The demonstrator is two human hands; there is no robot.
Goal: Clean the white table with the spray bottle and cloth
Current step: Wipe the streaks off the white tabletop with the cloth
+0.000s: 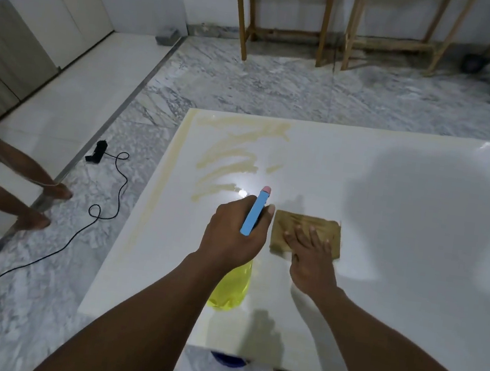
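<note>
Yellowish smears [235,156] left on glossy white table [398,267] | your left hand [232,233] wrapped around yellow spray bottle with blue head [254,214] | right hand [310,256] flat, fingers spread, pressing tan folded cloth [306,232] | risk: unaimed nozzle could spray past smears.

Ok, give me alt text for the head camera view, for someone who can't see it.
A left hand holds a yellow spray bottle over a white table while the right hand presses a tan cloth flat. Yellowish streaks mark the table's far left corner.
</note>
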